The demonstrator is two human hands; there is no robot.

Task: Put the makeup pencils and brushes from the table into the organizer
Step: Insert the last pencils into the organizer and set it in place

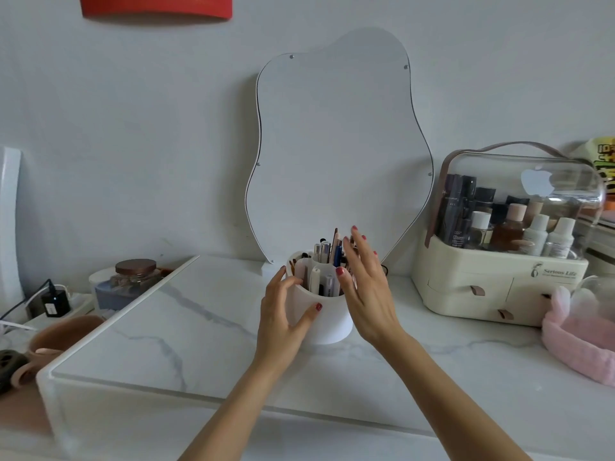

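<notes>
A white round organizer [327, 322] with several inner compartments stands upright in the middle of the marble table [173, 327]. Makeup pencils and brushes [327, 257] stick up out of it. My left hand [283, 319] wraps the organizer's left side, thumb on its front wall and fingers at the rim. My right hand [366, 294] is spread flat against its right side, fingers apart and reaching up beside the pencil tips. It holds nothing. No loose pencil or brush shows on the tabletop.
A wavy mirror [339, 144] leans on the wall just behind the organizer. A cream cosmetics case [499, 277] with a clear lid stands at right, a pink headband [579, 341] before it. A glass jar [134, 274] and a black charger [55, 302] lie left.
</notes>
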